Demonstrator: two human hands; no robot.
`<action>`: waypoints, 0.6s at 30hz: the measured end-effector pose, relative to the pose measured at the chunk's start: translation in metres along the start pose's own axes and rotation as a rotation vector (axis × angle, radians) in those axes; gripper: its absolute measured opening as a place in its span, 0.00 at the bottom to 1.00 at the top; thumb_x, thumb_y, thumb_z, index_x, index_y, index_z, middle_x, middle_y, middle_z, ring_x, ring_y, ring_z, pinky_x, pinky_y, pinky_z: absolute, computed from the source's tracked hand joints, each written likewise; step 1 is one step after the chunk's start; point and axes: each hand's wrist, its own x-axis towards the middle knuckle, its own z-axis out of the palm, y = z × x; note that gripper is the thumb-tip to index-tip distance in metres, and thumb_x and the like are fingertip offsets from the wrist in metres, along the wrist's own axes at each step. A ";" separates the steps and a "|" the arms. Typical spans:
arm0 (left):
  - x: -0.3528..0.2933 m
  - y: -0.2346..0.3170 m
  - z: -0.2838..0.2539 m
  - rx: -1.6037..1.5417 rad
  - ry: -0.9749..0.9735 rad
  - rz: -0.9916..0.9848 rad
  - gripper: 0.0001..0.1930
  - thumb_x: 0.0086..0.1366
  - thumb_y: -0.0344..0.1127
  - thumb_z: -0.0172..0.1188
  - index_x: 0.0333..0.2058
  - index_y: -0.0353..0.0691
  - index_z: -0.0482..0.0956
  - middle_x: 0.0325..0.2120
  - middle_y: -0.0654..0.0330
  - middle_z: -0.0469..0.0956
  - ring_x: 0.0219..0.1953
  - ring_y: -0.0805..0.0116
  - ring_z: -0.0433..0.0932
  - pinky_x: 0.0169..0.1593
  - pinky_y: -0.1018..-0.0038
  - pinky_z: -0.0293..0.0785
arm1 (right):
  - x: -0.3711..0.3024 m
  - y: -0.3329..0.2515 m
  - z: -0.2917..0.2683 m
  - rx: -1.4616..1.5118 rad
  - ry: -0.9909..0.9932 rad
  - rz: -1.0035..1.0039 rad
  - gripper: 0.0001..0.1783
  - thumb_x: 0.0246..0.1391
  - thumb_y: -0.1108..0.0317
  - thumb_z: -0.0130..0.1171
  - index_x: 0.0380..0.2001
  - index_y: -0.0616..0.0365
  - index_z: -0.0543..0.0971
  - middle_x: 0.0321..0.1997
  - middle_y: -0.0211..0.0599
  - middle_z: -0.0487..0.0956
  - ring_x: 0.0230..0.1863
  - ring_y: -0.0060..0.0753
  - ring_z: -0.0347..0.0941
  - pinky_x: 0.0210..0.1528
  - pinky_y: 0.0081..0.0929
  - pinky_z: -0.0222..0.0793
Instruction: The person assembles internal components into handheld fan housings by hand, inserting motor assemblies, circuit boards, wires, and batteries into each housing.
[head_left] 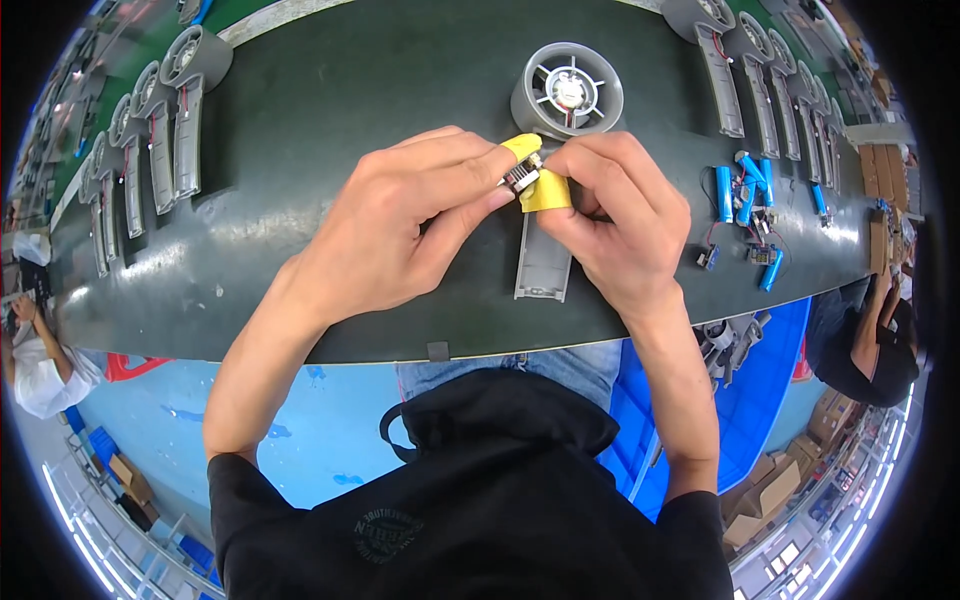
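Observation:
Between my two hands is a small circuit board (521,177) with yellow tape (549,193) around part of it. My left hand (405,205) pinches the board's left side, and a bit of yellow shows at its index fingertip. With thumb and fingers closed, my right hand (625,205) grips the yellow tape on the other side. Just beyond and below them lies a grey fan housing (567,88) with a round spoked head. Its open handle (543,262) points toward me, partly hidden by my hands.
Several blue cylindrical batteries (746,195) with wires and small boards lie on the dark green table (400,90) at right. Rows of similar grey housings (188,100) stand at far left and far right. A blue bin (770,370) holds grey parts below the table's right edge. People sit at both sides.

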 end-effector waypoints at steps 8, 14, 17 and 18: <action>0.003 -0.004 -0.007 -0.020 -0.059 0.040 0.10 0.58 0.20 0.60 0.40 0.26 0.79 0.30 0.50 0.78 0.31 0.55 0.76 0.34 0.67 0.73 | 0.002 0.003 0.000 -0.020 -0.004 -0.055 0.15 0.32 0.83 0.68 0.29 0.63 0.79 0.32 0.33 0.78 0.19 0.18 0.68 0.20 0.18 0.63; 0.002 -0.005 -0.006 -0.079 -0.078 0.012 0.09 0.59 0.20 0.59 0.40 0.26 0.79 0.30 0.51 0.78 0.31 0.56 0.76 0.34 0.68 0.72 | 0.001 0.003 -0.002 -0.025 -0.024 -0.059 0.15 0.32 0.83 0.68 0.29 0.63 0.79 0.31 0.32 0.78 0.18 0.19 0.68 0.19 0.18 0.63; 0.002 -0.003 -0.003 -0.088 -0.051 -0.010 0.10 0.59 0.20 0.59 0.40 0.26 0.79 0.29 0.51 0.78 0.30 0.57 0.75 0.34 0.69 0.72 | -0.001 -0.001 -0.002 -0.024 -0.017 -0.016 0.15 0.33 0.83 0.68 0.30 0.63 0.79 0.31 0.32 0.78 0.18 0.18 0.67 0.19 0.18 0.62; 0.002 -0.002 -0.002 -0.056 -0.044 -0.026 0.10 0.59 0.21 0.60 0.41 0.27 0.79 0.30 0.50 0.79 0.32 0.53 0.77 0.35 0.67 0.74 | -0.001 -0.001 -0.001 -0.021 -0.007 0.008 0.15 0.33 0.84 0.67 0.30 0.64 0.79 0.31 0.33 0.78 0.17 0.17 0.66 0.19 0.17 0.62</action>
